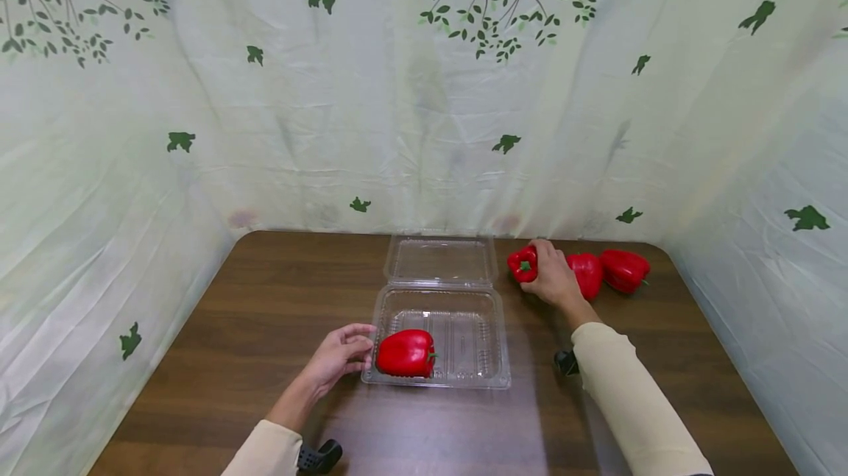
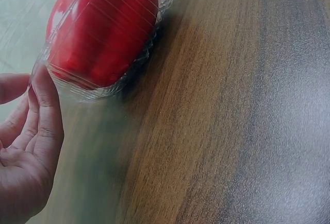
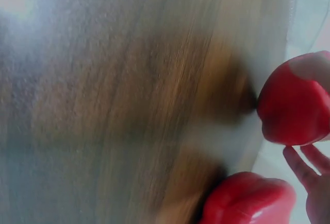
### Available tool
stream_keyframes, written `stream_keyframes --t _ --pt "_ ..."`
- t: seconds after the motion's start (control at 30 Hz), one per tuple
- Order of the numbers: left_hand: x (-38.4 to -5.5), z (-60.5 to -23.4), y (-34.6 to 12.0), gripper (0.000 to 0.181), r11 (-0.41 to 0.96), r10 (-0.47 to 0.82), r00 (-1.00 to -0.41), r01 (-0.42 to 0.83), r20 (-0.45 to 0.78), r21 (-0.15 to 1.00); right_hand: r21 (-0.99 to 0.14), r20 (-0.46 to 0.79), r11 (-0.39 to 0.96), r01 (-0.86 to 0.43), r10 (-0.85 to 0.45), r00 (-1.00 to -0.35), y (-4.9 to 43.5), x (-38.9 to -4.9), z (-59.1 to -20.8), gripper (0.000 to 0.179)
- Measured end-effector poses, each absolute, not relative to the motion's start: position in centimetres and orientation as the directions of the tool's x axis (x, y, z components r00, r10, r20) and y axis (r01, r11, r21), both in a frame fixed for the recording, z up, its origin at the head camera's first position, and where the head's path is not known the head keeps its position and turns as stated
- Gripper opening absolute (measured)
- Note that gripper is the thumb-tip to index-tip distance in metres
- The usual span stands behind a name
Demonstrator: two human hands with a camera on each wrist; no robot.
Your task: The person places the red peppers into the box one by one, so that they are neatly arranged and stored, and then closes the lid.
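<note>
Held pepper [image 1: 523, 265] is at the far edge of the table, right of the clear lid, stem end turned left and near. Right hand [image 1: 552, 274] grips it, thumb on the near side, fingers over the far side; right arm reaches far and angles left from the near right. Can't tell if that pepper is off the table surface. Left hand [image 1: 341, 354] is at the near left corner area of the clear container [image 1: 502, 343], pinching its rim between thumb and fingers; left wrist view confirms the thin edge in the pinch. Left forearm comes in from the near left. Container is mid-table, opened up, lid [image 1: 440, 260] folded back on the far side of the base. Base holds one red pepper [image 1: 405, 353], on its side in the near left part, stem pointing right; ribbed floor shows to the right of it. Two more red peppers sit right of the right hand: middle pepper [image 1: 586, 274] just past the hand, partly hidden by it, and end pepper [image 1: 625, 270] right beside that, stem toward the right. Brown wood-grain table [image 1: 285, 285] under everything, pale leaf-print curtain [image 1: 424, 145] behind it. Cream sleeves [image 1: 636, 395] on both arms.
</note>
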State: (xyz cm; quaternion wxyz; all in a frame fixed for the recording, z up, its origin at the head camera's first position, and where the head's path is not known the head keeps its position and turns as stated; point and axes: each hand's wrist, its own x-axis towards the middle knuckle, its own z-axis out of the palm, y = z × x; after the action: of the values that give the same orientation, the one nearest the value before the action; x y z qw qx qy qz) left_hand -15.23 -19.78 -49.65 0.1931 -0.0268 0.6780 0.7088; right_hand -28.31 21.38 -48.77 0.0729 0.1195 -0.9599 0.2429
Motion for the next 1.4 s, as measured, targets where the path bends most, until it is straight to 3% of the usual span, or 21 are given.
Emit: stream_keyframes --t 0.33,0.8,1.4 --pt "-15.3 -49.9 -19.8 0.038 -0.013 0.229 -0.919 -0.333 -0.322 0.943 -0.577 0.149 0.793 -0.194 -0.131 -0.980 21.1 -27.6 -48.8 0.076" --pt "-15.4 -49.9 -19.7 0.041 -0.012 0.230 -0.918 -0.335 -0.323 0.942 -0.694 0.200 0.704 -0.152 -0.015 -0.980 21.2 -26.3 -47.5 0.080" --pt "-15.3 -49.8 -19.8 0.040 -0.019 0.235 -0.919 -0.331 -0.318 0.943 -0.788 0.198 0.597 -0.151 0.014 -0.980 19.9 -24.2 -45.0 0.069"
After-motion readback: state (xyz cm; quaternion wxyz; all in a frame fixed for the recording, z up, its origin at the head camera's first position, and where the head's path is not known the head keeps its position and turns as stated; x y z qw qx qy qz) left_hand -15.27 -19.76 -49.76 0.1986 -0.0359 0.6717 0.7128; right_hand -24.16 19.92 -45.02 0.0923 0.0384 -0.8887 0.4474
